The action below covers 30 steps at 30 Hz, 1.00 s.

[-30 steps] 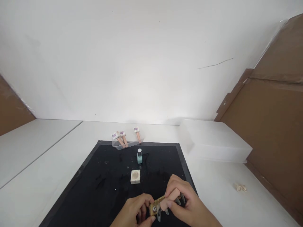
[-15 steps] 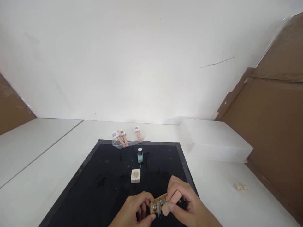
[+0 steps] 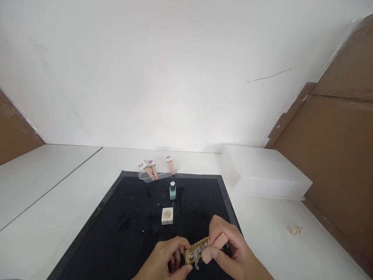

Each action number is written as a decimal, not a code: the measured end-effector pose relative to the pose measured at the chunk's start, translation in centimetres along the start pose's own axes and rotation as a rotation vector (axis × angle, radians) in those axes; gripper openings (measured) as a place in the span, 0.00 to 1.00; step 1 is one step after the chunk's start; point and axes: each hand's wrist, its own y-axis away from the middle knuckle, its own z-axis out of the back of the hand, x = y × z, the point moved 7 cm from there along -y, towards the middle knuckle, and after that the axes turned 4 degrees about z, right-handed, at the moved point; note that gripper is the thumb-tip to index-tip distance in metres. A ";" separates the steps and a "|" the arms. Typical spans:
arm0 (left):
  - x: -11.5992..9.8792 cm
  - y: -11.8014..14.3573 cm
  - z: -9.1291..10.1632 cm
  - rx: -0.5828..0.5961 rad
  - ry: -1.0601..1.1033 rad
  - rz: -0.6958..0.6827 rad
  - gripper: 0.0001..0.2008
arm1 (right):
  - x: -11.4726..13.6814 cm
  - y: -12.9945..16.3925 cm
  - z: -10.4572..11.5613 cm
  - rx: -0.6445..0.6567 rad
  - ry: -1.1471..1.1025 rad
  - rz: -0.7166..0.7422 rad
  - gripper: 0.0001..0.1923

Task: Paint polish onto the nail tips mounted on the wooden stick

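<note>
My left hand [image 3: 172,257] pinches the left end of a short yellowish strip [image 3: 189,257] with a row of round metal studs. Clear nail tips [image 3: 196,258] stick out from the strip. Between the thumb and fingers of my right hand [image 3: 230,249] is a small peach-coloured nail buffer [image 3: 215,248], held slantwise over the strip. It hides part of the strip's right side, and whether it touches a nail tip I cannot tell. Just beyond my hands lies a white square block [image 3: 167,216] with a greyish round patch on top. Behind it stands a teal nail polish bottle [image 3: 173,191].
A clear shallow tray [image 3: 142,178] at the mat's far edge holds several peach sticks [image 3: 153,171] with white printed labels. The black mat [image 3: 116,229] covers the table's middle. On the right are a white box [image 3: 268,171] and a small beige coil [image 3: 296,230].
My right hand and the buffer have shifted slightly to the right and away from me, uncovering more of the studs. My left hand stays on the strip's end.
</note>
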 end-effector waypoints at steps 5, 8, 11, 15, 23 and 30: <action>0.0 0.0 0.0 -0.001 -0.008 -0.009 0.10 | 0.0 -0.2 -0.4 0.042 0.075 -0.004 0.05; 0.1 0.0 0.0 -0.015 -0.011 -0.022 0.10 | -0.6 0.1 0.1 -0.014 0.100 -0.041 0.04; 0.2 0.1 0.1 -0.010 -0.011 -0.007 0.10 | -0.8 0.4 0.6 -0.064 0.089 -0.035 0.04; 0.1 0.0 0.2 -0.014 -0.012 -0.008 0.10 | -0.2 0.3 0.3 -0.019 0.032 0.015 0.04; 0.0 0.0 0.0 -0.004 -0.030 -0.023 0.11 | -0.2 -0.1 0.1 -0.002 0.128 -0.002 0.04; 0.1 0.2 0.0 -0.006 -0.025 -0.020 0.10 | -1.0 0.7 0.7 -0.101 0.037 -0.035 0.08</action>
